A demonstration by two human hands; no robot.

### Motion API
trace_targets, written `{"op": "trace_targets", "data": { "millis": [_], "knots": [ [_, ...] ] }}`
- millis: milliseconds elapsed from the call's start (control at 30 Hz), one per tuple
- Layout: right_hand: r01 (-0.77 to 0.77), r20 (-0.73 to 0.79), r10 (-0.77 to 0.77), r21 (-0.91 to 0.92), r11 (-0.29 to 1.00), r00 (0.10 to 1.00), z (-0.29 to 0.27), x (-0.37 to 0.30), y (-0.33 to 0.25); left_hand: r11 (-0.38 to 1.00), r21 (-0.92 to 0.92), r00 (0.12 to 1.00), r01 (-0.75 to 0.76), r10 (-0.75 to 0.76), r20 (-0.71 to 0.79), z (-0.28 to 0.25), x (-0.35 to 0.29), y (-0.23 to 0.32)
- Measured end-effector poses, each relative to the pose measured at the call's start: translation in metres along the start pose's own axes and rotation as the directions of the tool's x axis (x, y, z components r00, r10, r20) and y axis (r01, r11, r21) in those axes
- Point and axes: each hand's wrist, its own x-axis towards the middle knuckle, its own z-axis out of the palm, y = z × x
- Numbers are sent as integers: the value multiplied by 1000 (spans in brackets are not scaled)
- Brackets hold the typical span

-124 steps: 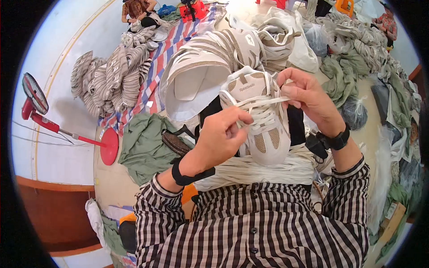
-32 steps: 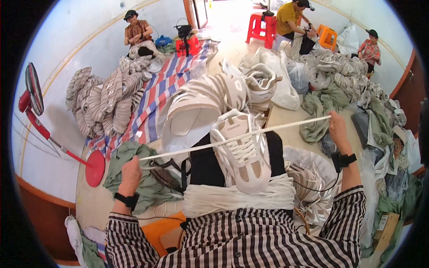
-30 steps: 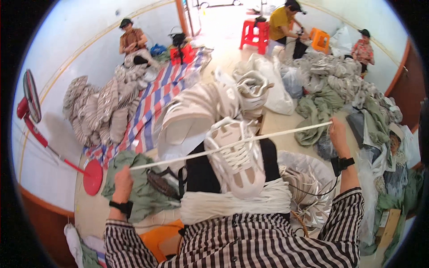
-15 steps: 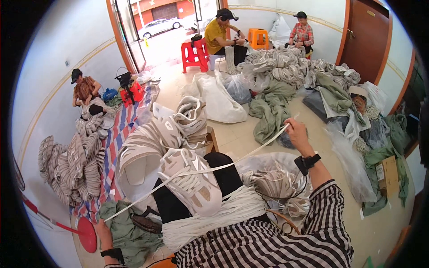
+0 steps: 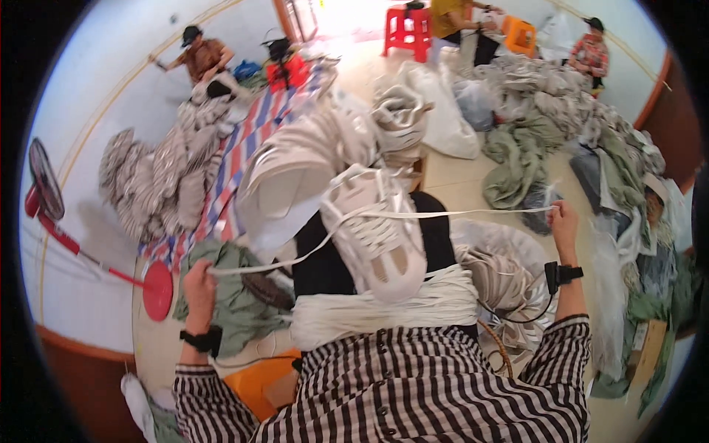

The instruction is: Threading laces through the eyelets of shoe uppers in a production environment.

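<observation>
A beige and white sneaker (image 5: 384, 258) lies on my lap, toe toward me, with laces crossing over its front. One long white shoelace (image 5: 473, 215) passes through its upper part and stretches out to both sides. Closed fingers of my left hand (image 5: 199, 288) grip one end, low on the left. The other end is pinched in my right hand (image 5: 563, 227), raised at the right, and that side is nearly straight while the left side sags. Across my lap, below the shoe, lies a thick bundle of white laces (image 5: 384, 306).
Stacked beige shoe uppers (image 5: 303, 166) stand just beyond my lap. A clear bag of uppers (image 5: 509, 277) sits by my right side. A red fan (image 5: 52, 214) stands at left, near an upper pile (image 5: 166, 170). People work farther back, around a large heap (image 5: 543, 92).
My view has tilted down and turned left. Both hands still hold the lace ends; its right side now runs more level and its left side hangs slacker.
</observation>
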Motion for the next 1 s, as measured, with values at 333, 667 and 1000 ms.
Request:
{"op": "trace_targets", "data": {
  "millis": [333,667,1000],
  "knots": [
    [-210,487,-355,777,594,798,89,-43,-243,738,-675,1000,-17,23,1,61,53,197],
    [-43,385,-350,722,690,854,131,-53,-278,541,-829,990,140,-97,104,103,50,216],
    [739,34,-770,253,624,638,115,-48,-302,484,-863,988,146,-122,99,112,41,207]
  ]
}}
